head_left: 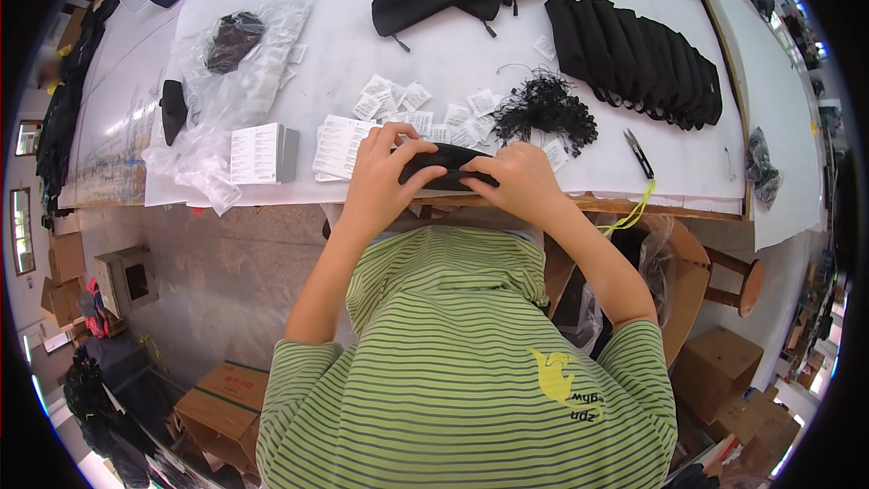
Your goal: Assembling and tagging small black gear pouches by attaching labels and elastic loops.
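A small black fabric pouch [438,161] is held between my two hands at the table's near edge. My left hand [384,168] grips its left end, thumb in front and fingers behind. My right hand [518,177] pinches the right end, with the fingertips on the dark cloth. Just beyond it lie scattered white printed tags [395,98] and a tangle of thin black cords [547,112]. Left of my left hand are a spread pile of white printed cards [337,147] and a neat stack of them [257,154].
Black pouches lie in an overlapping row [634,59] at the right and in a heap [434,2] at the back. Thread snips [641,156] with a yellow cord [632,210] rest near the right edge. Clear plastic bags [237,81] cover the left. Cardboard boxes [720,364] stand on the floor.
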The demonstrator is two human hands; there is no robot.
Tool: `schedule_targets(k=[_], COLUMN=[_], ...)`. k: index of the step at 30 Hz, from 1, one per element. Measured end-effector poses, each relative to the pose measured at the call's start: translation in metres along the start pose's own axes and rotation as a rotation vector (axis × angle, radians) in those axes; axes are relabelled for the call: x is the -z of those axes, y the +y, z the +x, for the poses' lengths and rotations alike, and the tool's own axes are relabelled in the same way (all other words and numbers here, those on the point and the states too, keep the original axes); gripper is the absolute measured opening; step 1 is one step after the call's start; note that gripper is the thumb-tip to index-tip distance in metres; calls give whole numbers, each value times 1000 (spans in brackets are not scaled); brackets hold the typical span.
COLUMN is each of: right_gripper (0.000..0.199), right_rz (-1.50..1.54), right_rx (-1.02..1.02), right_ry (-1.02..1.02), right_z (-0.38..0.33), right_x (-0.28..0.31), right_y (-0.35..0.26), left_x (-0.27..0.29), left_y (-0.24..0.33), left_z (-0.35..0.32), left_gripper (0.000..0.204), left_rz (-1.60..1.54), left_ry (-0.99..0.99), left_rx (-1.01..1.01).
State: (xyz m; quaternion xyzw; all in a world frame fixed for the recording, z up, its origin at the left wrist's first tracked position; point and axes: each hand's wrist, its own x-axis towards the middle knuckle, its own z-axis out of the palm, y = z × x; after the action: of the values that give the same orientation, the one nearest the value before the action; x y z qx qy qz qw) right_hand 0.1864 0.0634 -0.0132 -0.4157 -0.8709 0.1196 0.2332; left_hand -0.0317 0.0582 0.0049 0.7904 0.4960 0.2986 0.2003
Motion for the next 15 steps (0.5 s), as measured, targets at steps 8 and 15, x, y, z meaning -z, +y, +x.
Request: schedule_targets(k=[8,15], right_gripper=[17,21], right_rz=[16,96], right_rx=[-62,-102], right_ry=[161,102], right_z=[-4,-10], right_x=[3,6], right_y=[0,16], left_x=[-11,-14], left_y=[-12,-12], left_z=[-6,-5], left_gripper=[20,18], left_rz=[31,26], left_ry=[41,30], left_rx=[-81,-68])
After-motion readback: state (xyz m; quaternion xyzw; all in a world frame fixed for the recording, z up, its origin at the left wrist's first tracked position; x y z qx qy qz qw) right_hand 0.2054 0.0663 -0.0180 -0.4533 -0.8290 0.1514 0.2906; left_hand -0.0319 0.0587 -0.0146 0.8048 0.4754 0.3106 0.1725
